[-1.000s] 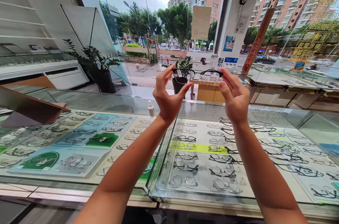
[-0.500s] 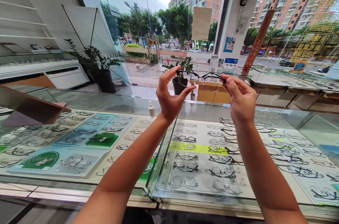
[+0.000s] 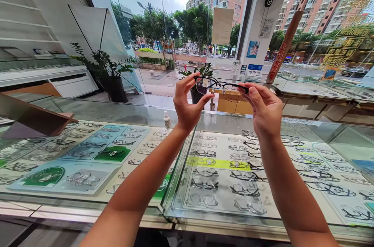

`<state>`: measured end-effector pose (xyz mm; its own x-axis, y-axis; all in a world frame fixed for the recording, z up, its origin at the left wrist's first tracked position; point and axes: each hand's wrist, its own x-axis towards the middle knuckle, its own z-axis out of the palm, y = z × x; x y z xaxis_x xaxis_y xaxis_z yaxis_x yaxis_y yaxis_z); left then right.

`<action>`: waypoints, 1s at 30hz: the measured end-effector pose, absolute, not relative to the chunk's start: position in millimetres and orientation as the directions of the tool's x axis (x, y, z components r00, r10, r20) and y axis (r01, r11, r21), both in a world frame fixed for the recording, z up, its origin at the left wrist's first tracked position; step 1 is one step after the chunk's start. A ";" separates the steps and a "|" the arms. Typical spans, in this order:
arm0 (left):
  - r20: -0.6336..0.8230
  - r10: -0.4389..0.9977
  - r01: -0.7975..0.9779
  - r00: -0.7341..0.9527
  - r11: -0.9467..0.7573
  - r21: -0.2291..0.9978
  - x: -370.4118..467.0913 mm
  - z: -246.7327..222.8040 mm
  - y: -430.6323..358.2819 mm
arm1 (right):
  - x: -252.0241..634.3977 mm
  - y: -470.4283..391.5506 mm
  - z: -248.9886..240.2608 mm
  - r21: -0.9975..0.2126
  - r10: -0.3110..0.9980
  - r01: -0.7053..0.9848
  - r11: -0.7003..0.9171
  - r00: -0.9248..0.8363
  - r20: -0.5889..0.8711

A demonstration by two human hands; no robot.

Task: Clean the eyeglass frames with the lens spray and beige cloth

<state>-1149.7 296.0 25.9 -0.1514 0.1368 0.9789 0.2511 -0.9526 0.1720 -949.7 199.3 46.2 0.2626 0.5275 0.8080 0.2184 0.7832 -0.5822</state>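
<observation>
A pair of eyeglasses [image 3: 216, 83] with a dark upper rim and clear lenses is held up in front of me, above the glass counter. My left hand [image 3: 187, 107] grips it at the left lens, index finger at the upper corner and thumb near the lower rim. At the other end, my right hand [image 3: 266, 111] pinches the dark right side of the frame between thumb and fingers. Part of that side is hidden behind the right fingers. Both forearms reach out over the counter.
Under the glass display counter [image 3: 178, 221] lie rows of eyeglasses. A small white bottle [image 3: 167, 120] stands on top, left of my left hand. A brown angled board [image 3: 37, 116] rests at the left. Potted plants [image 3: 112, 89] stand beyond, before the glass front.
The eyeglasses have turned slightly, so the right lens looks narrower. My right fingers have shifted a little left along the frame. My left hand has barely moved.
</observation>
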 end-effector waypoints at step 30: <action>0.971 0.241 -0.215 0.007 -0.948 0.237 -1156.1 26.9 322.1 | -951.7 192.7 47.6 -0.728 0.727 -0.104 0.677 0.242 0.642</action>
